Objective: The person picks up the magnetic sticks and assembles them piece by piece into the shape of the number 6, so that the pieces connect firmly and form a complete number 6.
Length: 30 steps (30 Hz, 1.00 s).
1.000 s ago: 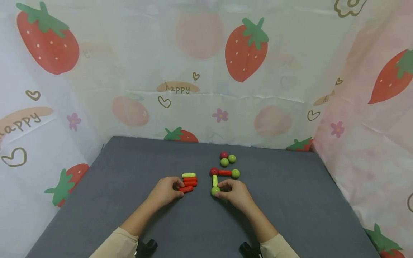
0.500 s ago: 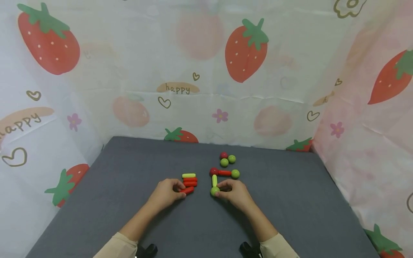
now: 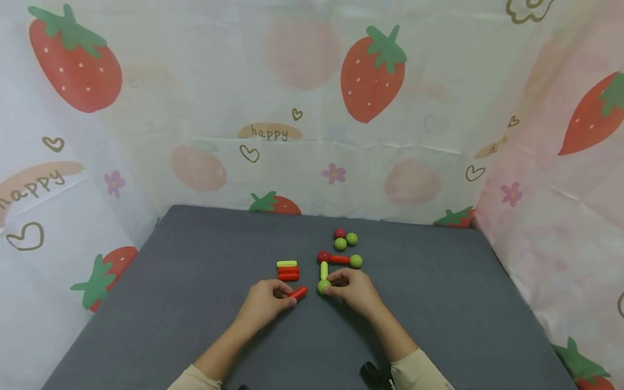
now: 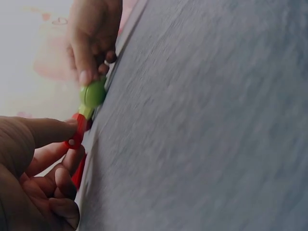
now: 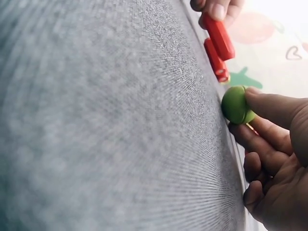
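Between thumb and fingers, my left hand (image 3: pixel 265 303) pinches a red rod (image 3: pixel 298 293), its free end pointing right toward a green ball (image 3: pixel 324 286). In the right wrist view that red rod (image 5: pixel 220 37) is apart from the green ball (image 5: pixel 236 105). My right hand (image 3: pixel 357 292) grips this ball at its right side. From the ball a yellow-green rod (image 3: pixel 324 270) runs back to a red ball (image 3: pixel 324 257). Another red rod (image 3: pixel 339 260) joins the red ball to a second green ball (image 3: pixel 356 261), making an L shape.
Behind my left hand lie a yellow-green rod (image 3: pixel 287 264) and two red rods (image 3: pixel 288 277) side by side. A loose red ball (image 3: pixel 339 234) and two loose green balls (image 3: pixel 351 239) cluster farther back. The grey table (image 3: pixel 439 303) meets a strawberry-print curtain (image 3: pixel 302 108).
My left hand has drawn a red rod away from the row of rods, moving it right and nearer to me. My right hand keeps its hold on the green ball, almost in place.
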Each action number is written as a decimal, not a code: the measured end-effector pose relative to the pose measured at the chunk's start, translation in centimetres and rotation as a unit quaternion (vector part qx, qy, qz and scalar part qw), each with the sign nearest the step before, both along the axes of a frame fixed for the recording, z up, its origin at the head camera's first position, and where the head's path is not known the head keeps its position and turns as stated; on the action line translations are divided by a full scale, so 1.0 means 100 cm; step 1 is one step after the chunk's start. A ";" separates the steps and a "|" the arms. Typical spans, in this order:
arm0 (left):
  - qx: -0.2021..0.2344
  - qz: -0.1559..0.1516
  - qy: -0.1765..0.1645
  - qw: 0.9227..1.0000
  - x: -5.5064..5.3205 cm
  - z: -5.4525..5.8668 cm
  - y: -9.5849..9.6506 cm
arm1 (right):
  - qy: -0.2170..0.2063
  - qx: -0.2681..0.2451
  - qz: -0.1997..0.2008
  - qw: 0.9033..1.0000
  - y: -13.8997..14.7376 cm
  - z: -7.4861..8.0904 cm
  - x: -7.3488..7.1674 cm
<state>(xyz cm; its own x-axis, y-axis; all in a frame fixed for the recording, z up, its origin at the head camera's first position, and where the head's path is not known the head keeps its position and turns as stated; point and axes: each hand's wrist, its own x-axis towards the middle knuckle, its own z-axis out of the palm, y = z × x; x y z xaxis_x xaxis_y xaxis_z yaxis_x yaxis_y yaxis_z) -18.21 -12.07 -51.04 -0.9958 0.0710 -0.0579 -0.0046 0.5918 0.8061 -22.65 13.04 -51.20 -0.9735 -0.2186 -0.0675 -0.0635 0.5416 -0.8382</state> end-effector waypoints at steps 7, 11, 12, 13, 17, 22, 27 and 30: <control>0.034 0.000 0.000 0.999 0.005 -0.003 0.011 | 0.005 0.001 -0.001 1.000 -0.001 0.001 0.000; 0.024 0.006 0.010 1.000 0.005 -0.005 0.016 | 0.011 0.005 0.001 1.000 -0.002 0.001 0.001; 0.022 0.006 0.012 1.000 0.005 -0.005 0.017 | 0.011 0.006 0.001 1.000 -0.002 0.001 0.001; 0.020 0.006 0.014 1.000 0.004 -0.005 0.018 | 0.012 0.007 0.001 1.000 -0.003 0.001 0.001; 0.024 0.007 0.021 0.999 0.002 -0.005 0.024 | 0.014 0.005 -0.002 1.000 -0.003 0.001 0.002; 0.025 0.014 0.023 0.999 0.001 -0.005 0.030 | 0.014 0.003 -0.008 1.000 -0.004 -0.001 0.000; 0.020 0.016 0.019 1.000 0.003 -0.004 0.034 | 0.016 0.006 -0.013 1.000 -0.004 -0.002 0.000; 0.023 0.010 0.014 1.000 0.005 -0.003 0.038 | 0.019 0.005 -0.015 1.000 -0.004 -0.003 0.000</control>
<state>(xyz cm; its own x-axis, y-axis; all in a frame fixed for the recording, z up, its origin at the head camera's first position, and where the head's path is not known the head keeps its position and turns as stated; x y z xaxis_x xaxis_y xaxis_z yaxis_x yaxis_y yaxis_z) -17.70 -8.30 -51.36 -0.9982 0.0536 -0.0267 0.0075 0.5542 0.8323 -22.64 12.61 -51.45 -0.9813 -0.1896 -0.0323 -0.0795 0.5528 -0.8295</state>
